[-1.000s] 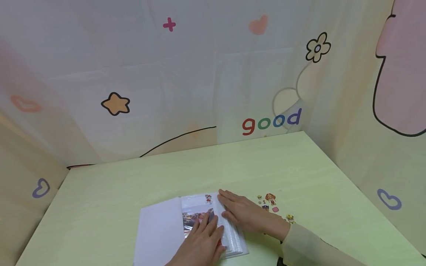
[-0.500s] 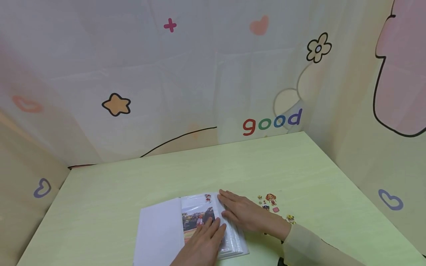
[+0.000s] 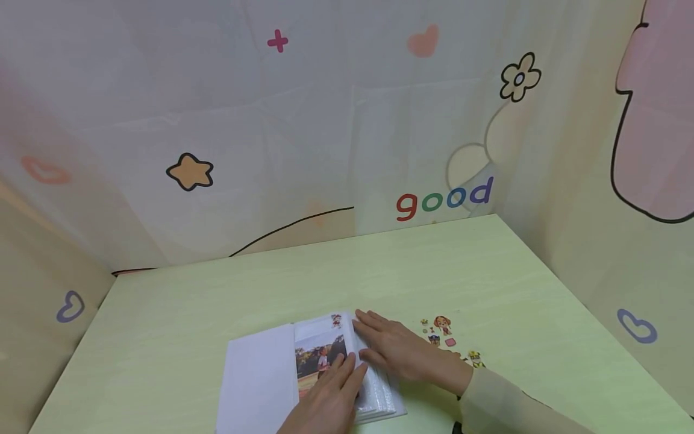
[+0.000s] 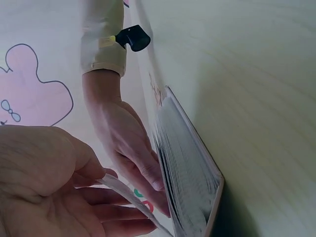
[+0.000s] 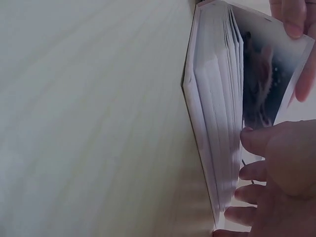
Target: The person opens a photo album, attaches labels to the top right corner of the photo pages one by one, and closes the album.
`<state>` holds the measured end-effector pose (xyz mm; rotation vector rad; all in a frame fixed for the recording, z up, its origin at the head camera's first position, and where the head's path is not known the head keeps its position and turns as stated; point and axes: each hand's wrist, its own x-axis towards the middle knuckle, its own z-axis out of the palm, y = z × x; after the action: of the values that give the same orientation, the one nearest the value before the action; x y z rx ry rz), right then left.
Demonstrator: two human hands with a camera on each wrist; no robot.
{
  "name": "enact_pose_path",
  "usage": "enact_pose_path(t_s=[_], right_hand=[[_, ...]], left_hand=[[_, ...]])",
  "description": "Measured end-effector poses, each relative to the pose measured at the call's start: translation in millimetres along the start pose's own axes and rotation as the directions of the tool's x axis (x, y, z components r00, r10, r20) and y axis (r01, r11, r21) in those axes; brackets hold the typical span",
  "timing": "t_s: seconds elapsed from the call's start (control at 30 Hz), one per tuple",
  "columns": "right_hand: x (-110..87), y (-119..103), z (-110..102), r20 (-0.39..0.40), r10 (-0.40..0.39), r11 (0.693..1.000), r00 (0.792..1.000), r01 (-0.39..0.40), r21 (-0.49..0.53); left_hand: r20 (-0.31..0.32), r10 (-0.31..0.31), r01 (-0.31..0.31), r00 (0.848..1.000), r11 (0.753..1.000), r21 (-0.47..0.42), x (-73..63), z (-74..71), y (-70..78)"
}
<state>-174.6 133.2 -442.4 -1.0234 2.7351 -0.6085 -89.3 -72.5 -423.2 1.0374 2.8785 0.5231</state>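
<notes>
Our left hand (image 3: 331,401) pinches the photo (image 3: 320,358) and slides it across the open album (image 3: 260,380) lying near the worktop's (image 3: 217,301) front edge. Our right hand (image 3: 398,349), fingers straight, presses the clear pages flat just right of it.

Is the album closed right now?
No, the album lies open on the table, with a photo showing under the left hand.
</notes>
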Motion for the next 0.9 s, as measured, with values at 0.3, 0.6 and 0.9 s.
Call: enact_pose_path(t_s=[0.3, 0.6, 0.9], right_hand=[[2.1, -2, 0, 0.0, 0.007, 1.0, 1.0, -0.007, -0.022], [2.4, -2, 3, -0.023, -0.017, 0.999, 1.0, 0.016, -0.03], [3.5, -4, 1, -0.017, -0.008, 1.0, 1.0, 0.007, -0.025]], left_hand=[[-0.011, -0.035, 0.035, 0.999, 0.999, -0.031, -5.2, -10.4, 2.5], [-0.178, -0.045, 0.052, 0.983, 0.998, 0.031, -16.4, -17.9, 2.5], [-0.272, -0.117, 0.126, 0.955, 0.992, 0.016, -29.9, -33.9, -1.6]])
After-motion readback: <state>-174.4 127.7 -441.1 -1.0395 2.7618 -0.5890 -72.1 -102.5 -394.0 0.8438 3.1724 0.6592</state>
